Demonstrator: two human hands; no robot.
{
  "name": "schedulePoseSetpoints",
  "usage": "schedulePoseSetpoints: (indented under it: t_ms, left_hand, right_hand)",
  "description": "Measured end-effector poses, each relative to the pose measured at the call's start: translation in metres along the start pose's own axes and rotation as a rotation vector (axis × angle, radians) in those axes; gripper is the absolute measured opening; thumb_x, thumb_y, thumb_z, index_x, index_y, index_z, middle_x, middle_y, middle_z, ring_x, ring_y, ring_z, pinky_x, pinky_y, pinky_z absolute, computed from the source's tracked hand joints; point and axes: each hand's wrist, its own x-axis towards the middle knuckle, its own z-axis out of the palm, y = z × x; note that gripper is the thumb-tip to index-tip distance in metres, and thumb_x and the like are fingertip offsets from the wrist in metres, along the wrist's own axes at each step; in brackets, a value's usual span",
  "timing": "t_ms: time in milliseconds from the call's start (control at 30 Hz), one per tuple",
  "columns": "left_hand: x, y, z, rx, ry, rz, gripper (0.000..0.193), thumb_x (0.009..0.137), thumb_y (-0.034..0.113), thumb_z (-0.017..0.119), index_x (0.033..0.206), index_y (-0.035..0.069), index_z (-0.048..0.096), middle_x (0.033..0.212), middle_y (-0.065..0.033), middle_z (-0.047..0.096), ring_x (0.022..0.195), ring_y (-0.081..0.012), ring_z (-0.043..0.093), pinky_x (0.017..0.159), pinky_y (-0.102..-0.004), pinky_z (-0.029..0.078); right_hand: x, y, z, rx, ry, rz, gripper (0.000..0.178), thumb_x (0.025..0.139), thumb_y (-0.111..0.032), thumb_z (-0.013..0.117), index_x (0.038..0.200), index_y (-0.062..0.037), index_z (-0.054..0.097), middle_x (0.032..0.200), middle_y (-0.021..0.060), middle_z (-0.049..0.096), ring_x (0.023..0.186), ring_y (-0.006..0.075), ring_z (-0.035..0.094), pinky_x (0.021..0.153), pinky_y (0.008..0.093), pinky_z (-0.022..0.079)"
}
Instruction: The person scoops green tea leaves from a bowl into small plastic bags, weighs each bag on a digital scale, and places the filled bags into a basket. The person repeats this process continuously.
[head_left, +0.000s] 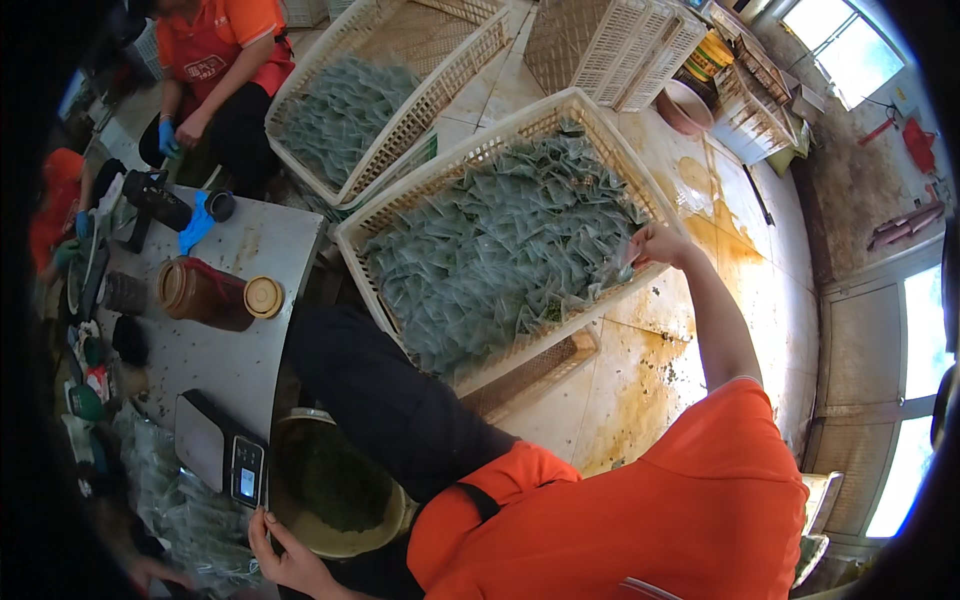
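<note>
My right hand (662, 246) reaches over the right side of a cream plastic crate (372, 292). Its fingers are closed on the edge of a small clear plastic bag (612, 272). Rows of similar greenish, clear bags (490, 250) fill that crate, standing close together. At the lower left my left hand (288, 562) is beside the front corner of a digital scale (205, 445). Thumb and finger nearly meet there in a pinch; what they hold, if anything, is too small to make out. Just right of the scale, a round tub (408, 512) holds dark green loose material (335, 480).
On the metal table (225, 365) are a brown jar (205, 295), its lid (263, 297), a black bottle (158, 200) and clear bags (180, 500). A second crate (440, 95) stands behind. A co-worker (215, 70) sits at upper left. Stained tile floor (720, 330) lies right.
</note>
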Motion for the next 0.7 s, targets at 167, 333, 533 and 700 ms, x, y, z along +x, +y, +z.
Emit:
schedulePoseSetpoints:
  t_ms: [167, 333, 533, 700]
  left_hand:
    - [-0.002, 0.004, -0.014, 0.05, 0.009, -0.011, 0.019, 0.104, 0.007, 0.064, 0.115, -0.005, 0.071, 0.111, -0.0168, 0.073, 0.097, -0.0245, 0.069, 0.085, -0.0362, 0.058]
    - [-0.008, -0.006, -0.007, -0.033, -0.027, -0.034, 0.021, 0.097, 0.0, 0.065, 0.117, -0.004, 0.071, 0.11, -0.0184, 0.071, 0.101, -0.0316, 0.067, 0.091, -0.0401, 0.053]
    - [-0.013, 0.004, -0.002, -0.035, -0.062, -0.023, 0.014, 0.098, 0.001, 0.066, 0.109, -0.006, 0.071, 0.104, -0.0167, 0.072, 0.095, -0.0322, 0.067, 0.086, -0.0411, 0.053]
    - [-0.019, -0.003, -0.01, -0.031, -0.071, -0.017, 0.014, 0.098, 0.003, 0.067, 0.108, -0.005, 0.07, 0.105, -0.016, 0.072, 0.095, -0.0323, 0.067, 0.085, -0.0409, 0.053]
  right_hand:
    - [0.019, 0.013, 0.016, -0.579, 0.253, -0.103, 0.018, 0.075, 0.002, 0.06, 0.082, -0.0006, 0.077, 0.078, 0.0157, 0.075, 0.077, 0.0308, 0.074, 0.073, 0.037, 0.06]
    - [0.039, 0.035, 0.008, -0.988, 0.179, -0.145, 0.017, 0.073, -0.005, 0.065, 0.084, -0.0056, 0.078, 0.089, 0.0201, 0.075, 0.088, 0.0411, 0.072, 0.083, 0.0444, 0.059]
    - [0.058, 0.05, 0.032, -1.169, -0.026, -0.172, 0.035, 0.072, -0.001, 0.068, 0.098, -0.0172, 0.082, 0.101, 0.0162, 0.077, 0.093, 0.037, 0.074, 0.085, 0.0439, 0.06]
    - [0.074, 0.043, 0.053, -1.295, -0.012, -0.02, 0.02, 0.083, -0.008, 0.069, 0.1, -0.0079, 0.081, 0.105, 0.0173, 0.077, 0.101, 0.0359, 0.074, 0.086, 0.0454, 0.06]
